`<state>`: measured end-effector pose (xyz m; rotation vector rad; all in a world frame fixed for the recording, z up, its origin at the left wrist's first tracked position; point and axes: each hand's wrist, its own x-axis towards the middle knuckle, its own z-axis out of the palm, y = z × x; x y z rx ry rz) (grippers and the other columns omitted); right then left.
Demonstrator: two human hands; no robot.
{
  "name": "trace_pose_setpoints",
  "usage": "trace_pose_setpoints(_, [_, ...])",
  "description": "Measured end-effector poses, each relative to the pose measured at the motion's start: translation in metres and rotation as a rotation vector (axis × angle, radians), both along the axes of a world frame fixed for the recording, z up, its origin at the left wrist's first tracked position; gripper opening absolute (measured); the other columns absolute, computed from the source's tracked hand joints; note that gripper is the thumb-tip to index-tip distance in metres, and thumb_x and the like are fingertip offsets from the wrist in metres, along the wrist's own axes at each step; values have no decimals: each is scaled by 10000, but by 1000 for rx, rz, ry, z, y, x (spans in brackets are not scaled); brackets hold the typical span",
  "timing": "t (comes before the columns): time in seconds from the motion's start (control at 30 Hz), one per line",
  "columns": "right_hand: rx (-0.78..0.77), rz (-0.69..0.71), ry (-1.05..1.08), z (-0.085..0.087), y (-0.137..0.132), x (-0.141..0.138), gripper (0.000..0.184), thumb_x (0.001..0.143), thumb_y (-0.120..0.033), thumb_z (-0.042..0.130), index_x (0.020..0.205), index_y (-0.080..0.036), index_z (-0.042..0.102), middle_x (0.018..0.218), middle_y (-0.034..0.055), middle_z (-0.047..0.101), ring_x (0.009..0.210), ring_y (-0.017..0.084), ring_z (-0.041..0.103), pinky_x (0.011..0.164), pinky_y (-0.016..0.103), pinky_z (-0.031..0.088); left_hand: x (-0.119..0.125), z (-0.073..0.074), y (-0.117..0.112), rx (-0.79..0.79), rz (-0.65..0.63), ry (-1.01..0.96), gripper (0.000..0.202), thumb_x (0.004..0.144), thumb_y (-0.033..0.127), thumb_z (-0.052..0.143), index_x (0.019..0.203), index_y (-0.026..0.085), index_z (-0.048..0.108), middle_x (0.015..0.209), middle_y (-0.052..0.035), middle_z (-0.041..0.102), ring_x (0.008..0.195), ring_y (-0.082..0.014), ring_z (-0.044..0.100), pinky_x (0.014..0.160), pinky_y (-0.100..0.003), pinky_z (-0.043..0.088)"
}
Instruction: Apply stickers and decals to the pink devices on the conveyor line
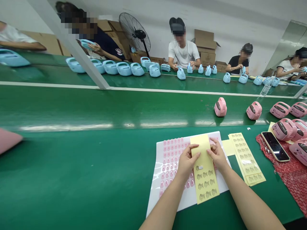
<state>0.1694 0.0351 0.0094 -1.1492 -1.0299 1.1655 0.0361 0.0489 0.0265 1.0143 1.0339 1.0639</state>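
Observation:
A yellow label sheet [205, 179] with rows of small barcode stickers lies over a white sheet [165, 179] of pink oval stickers on the green table. My left hand [188, 159] pinches the yellow sheet's left edge. My right hand [217, 154] is closed on its right edge near the top. One small grey sticker [200, 167] sits partly lifted in the sheet's middle, just below my fingers.
More yellow label sheets [247, 158] lie to the right. A phone [275, 146] rests on a red cloth [291, 172] among pink devices [284, 128]. Two pink devices [220, 107] stand on the belt. Other people handle blue devices [124, 68] across the line.

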Motion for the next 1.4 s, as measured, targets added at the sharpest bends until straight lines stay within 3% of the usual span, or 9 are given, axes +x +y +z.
trace_pose_setpoints(0.07, [-4, -18, 38, 0, 0, -2, 559, 651, -339, 608, 1153, -246, 381, 777, -5, 581, 723, 166, 590, 648, 298, 484, 2, 0, -1, -9, -6, -20, 471, 537, 379, 691, 931, 182, 523, 766, -24, 637, 700, -202, 613, 600, -309, 480])
trace_pose_setpoints(0.23, [-118, 63, -45, 2, -3, -2, 342, 638, -354, 635, 923, -200, 526, 922, 67, 614, 834, 224, 596, 688, 349, 489, 5, 3, -3, -17, 11, -88, 623, 561, 354, 686, 1095, 195, 406, 796, -23, 630, 745, -214, 625, 599, -309, 488])
trace_pose_setpoints(0.33, [-136, 90, 46, 3, -3, -1, 342, 642, -395, 631, 905, -202, 530, 873, 59, 639, 790, 230, 615, 672, 365, 497, 6, 2, -3, -27, 87, -114, 630, 587, 346, 675, 1121, 205, 373, 718, 22, 592, 674, -182, 617, 561, -282, 478])
trace_pose_setpoints(0.43, [-158, 95, 117, 4, -3, 0, 370, 618, -420, 653, 893, -203, 535, 834, 49, 655, 750, 226, 626, 668, 369, 501, 6, 1, -2, -57, 51, -152, 634, 603, 359, 663, 1137, 210, 356, 704, 32, 597, 585, -159, 601, 531, -281, 469])
trace_pose_setpoints(0.63, [-232, 139, 197, 11, -4, 1, 388, 593, -440, 684, 857, -175, 578, 759, 50, 674, 700, 226, 639, 639, 360, 500, 7, 3, -4, -95, -21, -238, 622, 597, 341, 676, 1117, 200, 367, 816, -22, 658, 655, -188, 630, 569, -304, 487])
trace_pose_setpoints(0.9, [-218, 185, 272, 7, -3, 3, 430, 555, -336, 748, 918, -193, 567, 810, 42, 685, 720, 230, 646, 664, 365, 500, 8, 5, -5, -116, -34, -278, 609, 592, 317, 708, 1095, 202, 386, 796, -15, 669, 644, -186, 634, 558, -289, 482])
trace_pose_setpoints(1.23, [-268, 243, 408, 12, -3, 6, 348, 560, -330, 749, 817, -143, 606, 685, 46, 690, 633, 213, 648, 615, 334, 494, 11, 6, -5, -180, -28, -414, 675, 514, 273, 762, 1076, 174, 402, 747, -22, 684, 681, -204, 644, 574, -287, 492])
trace_pose_setpoints(1.4, [-277, 285, 482, 12, -3, 6, 353, 563, -321, 750, 832, -136, 617, 685, 57, 690, 672, 221, 653, 653, 348, 492, 10, 7, -6, -134, -40, -372, 648, 545, 286, 743, 1083, 187, 396, 790, -23, 683, 709, -204, 643, 545, -267, 481])
